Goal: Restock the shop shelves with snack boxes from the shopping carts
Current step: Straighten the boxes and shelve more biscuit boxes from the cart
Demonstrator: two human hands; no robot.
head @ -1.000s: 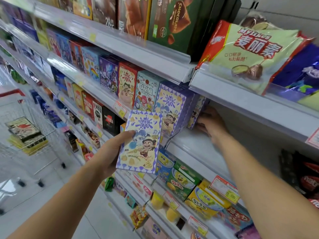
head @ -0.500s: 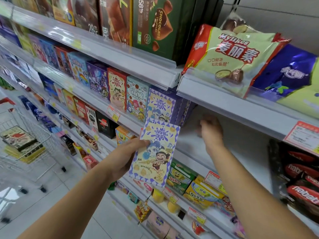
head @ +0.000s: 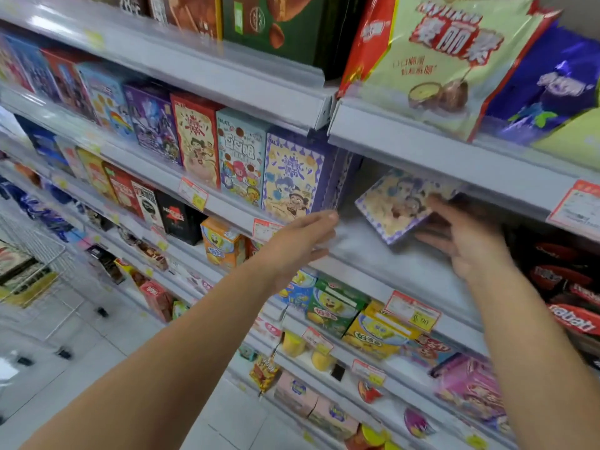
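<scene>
"TALKS" purple snack box (head: 292, 177) on shelf (head: 383, 254)

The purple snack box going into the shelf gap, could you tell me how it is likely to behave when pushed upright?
The purple snack box is flat-sided cardboard, so probably stiff and light. It is tilted in the right hand and thin, so it may tip unless leaned against the matching standing box.

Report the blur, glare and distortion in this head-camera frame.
Head view: motion blur smears the right hand and the purple snack box it holds tilted; the left hand is soft too. Glare whitens the shelf rail. Wide-angle distortion bends the shelf lines.
</scene>
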